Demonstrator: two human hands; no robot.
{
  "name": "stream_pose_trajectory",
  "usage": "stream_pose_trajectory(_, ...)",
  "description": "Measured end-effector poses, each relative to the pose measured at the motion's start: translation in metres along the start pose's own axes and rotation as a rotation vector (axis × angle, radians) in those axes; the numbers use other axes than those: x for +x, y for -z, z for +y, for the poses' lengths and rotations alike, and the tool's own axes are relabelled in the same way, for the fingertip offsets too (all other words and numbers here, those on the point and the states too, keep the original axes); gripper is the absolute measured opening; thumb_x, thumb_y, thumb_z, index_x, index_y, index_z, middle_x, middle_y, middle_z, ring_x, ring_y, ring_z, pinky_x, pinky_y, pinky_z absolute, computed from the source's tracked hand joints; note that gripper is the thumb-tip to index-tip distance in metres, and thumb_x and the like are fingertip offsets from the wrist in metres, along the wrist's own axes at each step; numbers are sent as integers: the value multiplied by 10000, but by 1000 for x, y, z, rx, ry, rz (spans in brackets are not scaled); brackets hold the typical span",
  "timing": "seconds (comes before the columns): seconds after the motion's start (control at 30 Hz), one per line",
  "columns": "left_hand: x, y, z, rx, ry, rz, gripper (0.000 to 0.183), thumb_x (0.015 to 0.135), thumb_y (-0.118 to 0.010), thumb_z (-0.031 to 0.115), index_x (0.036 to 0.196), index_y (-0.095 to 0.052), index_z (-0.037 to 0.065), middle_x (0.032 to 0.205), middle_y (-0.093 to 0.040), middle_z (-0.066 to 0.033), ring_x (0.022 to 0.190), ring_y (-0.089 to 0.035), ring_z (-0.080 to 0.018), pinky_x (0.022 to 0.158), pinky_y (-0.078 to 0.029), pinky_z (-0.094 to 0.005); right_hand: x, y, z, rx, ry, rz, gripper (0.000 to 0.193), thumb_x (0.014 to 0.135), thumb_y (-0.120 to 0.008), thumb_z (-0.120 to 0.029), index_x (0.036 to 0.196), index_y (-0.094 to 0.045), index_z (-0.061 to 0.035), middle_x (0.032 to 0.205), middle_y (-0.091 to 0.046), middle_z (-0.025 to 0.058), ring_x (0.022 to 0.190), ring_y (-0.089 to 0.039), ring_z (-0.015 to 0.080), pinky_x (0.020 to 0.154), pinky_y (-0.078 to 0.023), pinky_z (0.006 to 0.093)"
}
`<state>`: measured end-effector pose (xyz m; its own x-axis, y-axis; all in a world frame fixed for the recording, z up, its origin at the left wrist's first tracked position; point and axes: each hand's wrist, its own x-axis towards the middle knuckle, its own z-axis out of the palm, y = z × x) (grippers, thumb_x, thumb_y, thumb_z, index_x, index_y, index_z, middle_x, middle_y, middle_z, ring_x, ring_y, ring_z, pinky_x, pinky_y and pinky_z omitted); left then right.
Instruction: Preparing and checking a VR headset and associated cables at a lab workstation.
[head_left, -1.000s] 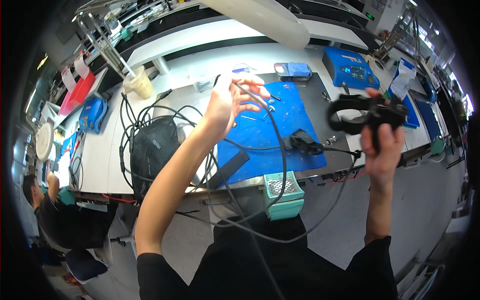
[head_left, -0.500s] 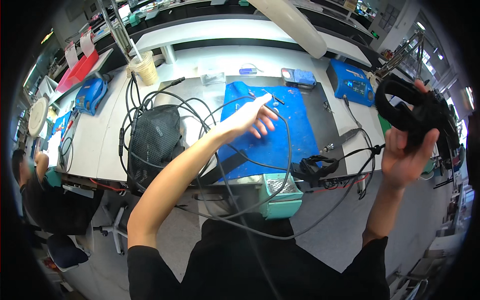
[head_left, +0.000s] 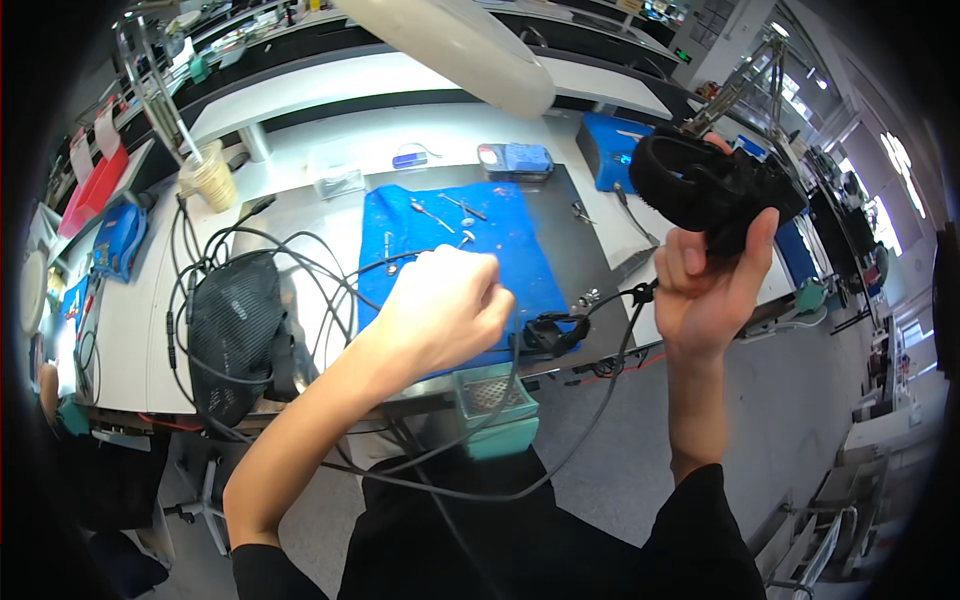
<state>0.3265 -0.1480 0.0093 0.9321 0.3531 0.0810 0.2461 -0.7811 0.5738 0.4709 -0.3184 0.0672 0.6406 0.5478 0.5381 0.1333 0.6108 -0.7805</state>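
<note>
My left hand (head_left: 445, 305) is closed into a fist above the near part of the blue mat (head_left: 525, 250). A black cable (head_left: 345, 278) runs behind this fist and comes out past the fingers; whether they grip it is hidden. My right hand (head_left: 705, 295) is raised at the right with its fingers wrapped around a black device with a curved padded band (head_left: 675, 180). Below and left of that hand, a black strap-like piece (head_left: 550, 335) lies on the mat's near right corner. Small metal tools (head_left: 465, 208) rest on the mat.
A black mesh bag (head_left: 235, 335) with coiled cables sits left of the mat. Farther back stand a cup with a straw (head_left: 208, 178) and a blue soldering station (head_left: 608, 150). A pale lamp arm (head_left: 460, 55) hangs overhead. A green box (head_left: 495, 415) is at the near edge.
My left hand has gone from open fingers over the mat to a fist nearer me. My right hand still holds the black device. The whole view has turned to the right.
</note>
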Motion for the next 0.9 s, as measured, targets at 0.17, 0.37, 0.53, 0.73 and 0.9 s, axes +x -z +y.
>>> stream_pose_trajectory(0.17,9,-32,20,-310,-488,102,301,933,-671,150,1177,-625,-19,1098,-685,-214,1030,-659,-385,872,-524,-442,-4,-3,3,148,-64,65,713,1093,-331,-581,1533,-394,-24,623,-372,-38,467,-179,52,439,-155,249)
stream_pose_trajectory(0.37,25,-53,34,-589,-360,-201,220,1036,-513,93,1090,-677,-43,852,-732,-138,802,-729,-293,760,-554,-359,-6,12,-2,167,-57,101,740,1089,-313,-600,1539,-383,-17,599,-383,-28,447,-164,55,419,-144,255)
stream_pose_trajectory(0.53,25,-50,21,-588,-338,-239,238,1040,-504,91,1130,-684,-37,847,-735,-130,827,-728,-287,785,-549,-364,-10,31,7,262,-104,140,724,1090,-310,-600,1493,-435,-11,586,-381,-28,441,-157,56,414,-136,258)
stream_pose_trajectory(0.73,16,-45,7,-562,-369,-242,199,921,-667,14,1116,-665,-25,953,-742,-132,868,-726,-255,811,-556,-350,-16,54,15,427,-55,127,644,1093,-363,-566,1350,-535,-1,686,-403,-1,437,-159,47,408,-122,243)
stream_pose_trajectory(0.9,15,-49,-1,-548,-361,-37,288,831,-746,-32,1107,-672,2,958,-730,-112,883,-727,-222,806,-563,-323,-26,68,14,361,-49,36,721,1081,-346,-593,1443,-450,22,707,-472,4,436,-259,40,401,-178,199)
